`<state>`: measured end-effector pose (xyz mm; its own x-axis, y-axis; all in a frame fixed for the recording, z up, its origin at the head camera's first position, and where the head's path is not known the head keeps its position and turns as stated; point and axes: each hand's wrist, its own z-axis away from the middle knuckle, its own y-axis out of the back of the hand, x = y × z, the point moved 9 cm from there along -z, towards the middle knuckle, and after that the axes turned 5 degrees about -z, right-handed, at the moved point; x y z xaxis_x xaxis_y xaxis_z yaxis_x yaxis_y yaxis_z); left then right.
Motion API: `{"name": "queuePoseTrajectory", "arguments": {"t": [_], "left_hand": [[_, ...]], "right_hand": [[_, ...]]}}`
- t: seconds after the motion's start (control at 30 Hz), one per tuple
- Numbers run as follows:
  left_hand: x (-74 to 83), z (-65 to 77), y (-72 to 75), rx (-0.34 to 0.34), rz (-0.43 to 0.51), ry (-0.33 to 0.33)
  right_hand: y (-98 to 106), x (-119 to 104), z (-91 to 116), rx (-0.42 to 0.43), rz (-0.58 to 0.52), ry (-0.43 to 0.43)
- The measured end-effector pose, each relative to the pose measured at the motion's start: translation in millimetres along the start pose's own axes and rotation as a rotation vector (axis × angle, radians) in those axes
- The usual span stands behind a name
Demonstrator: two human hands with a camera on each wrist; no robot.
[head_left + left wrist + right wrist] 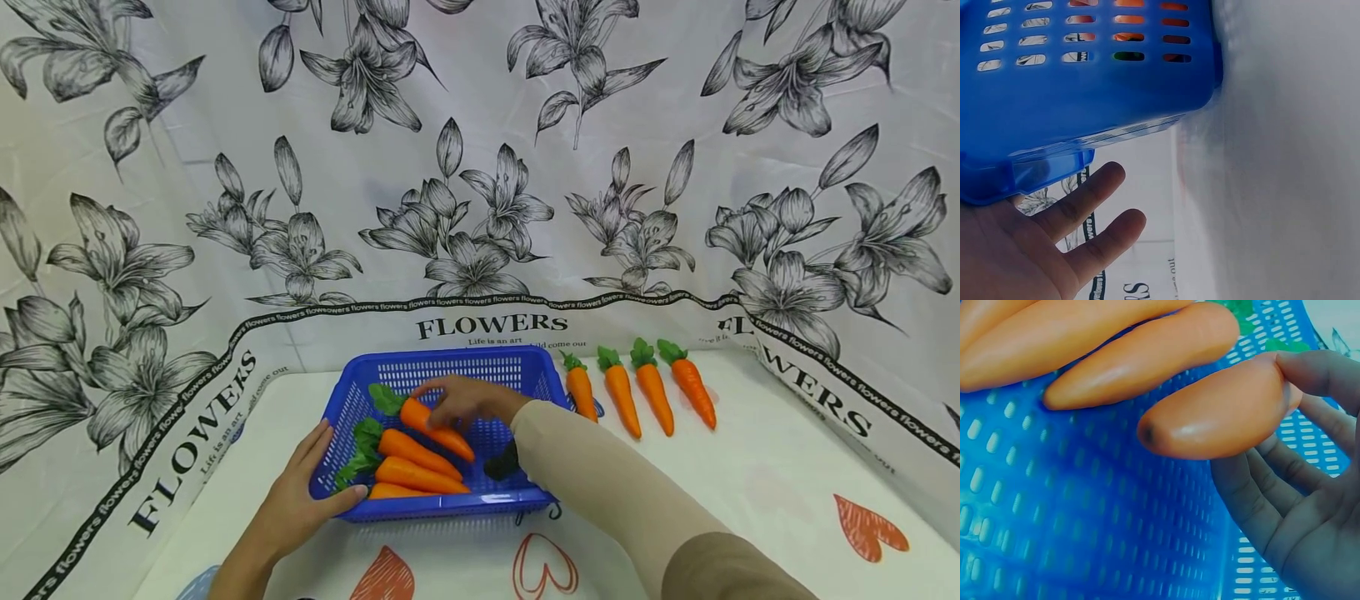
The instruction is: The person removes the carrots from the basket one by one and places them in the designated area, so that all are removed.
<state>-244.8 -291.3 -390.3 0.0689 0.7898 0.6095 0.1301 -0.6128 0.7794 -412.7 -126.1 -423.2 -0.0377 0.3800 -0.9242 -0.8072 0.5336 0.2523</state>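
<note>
A blue plastic basket (450, 354) stands on the table (795, 450), near its far edge and towards the far left corner. The right hand (471, 400) pinches an orange carrot (452, 442) between thumb and fingers inside the basket, its leafy top pointing to the basket's far left corner. The left hand (303, 483) rests on the basket's near left corner, thumb over the rim, the other fingers straight along the outer left wall. Three more carrots (417, 473) lie side by side in the basket's near left part, leaves to the left. A dark object (501, 462), partly hidden by the right sleeve (600, 467), is too unclear to identify. Four carrots (651, 392) lie in a row right of the basket, leaves towards the table's far edge; a flower-printed curtain (480, 208) hangs behind.
</note>
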Motion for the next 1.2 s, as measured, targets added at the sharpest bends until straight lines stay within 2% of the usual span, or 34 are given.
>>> {"name": "queuePoseTrajectory", "arguments": {"t": [0.13,0.53,0.97,1.2], "left_hand": [[1.2,-0.2,1.5,0.008,-0.001,0.0],[3.6,-0.7,-0.2,0.001,0.004,0.01],[5.0,1.0,0.8,0.012,-0.006,-0.012],[5.6,1.3,0.4,0.004,-0.012,-0.017]], "right_hand": [[3.6,-5.9,0.8,0.013,-0.009,0.015],[16.9,-37.7,15.7,0.067,-0.099,0.155],[44.4,-86.7,51.2,0.259,-0.211,0.382],[49.4,-106.1,76.0,0.333,-0.206,0.5]]}}
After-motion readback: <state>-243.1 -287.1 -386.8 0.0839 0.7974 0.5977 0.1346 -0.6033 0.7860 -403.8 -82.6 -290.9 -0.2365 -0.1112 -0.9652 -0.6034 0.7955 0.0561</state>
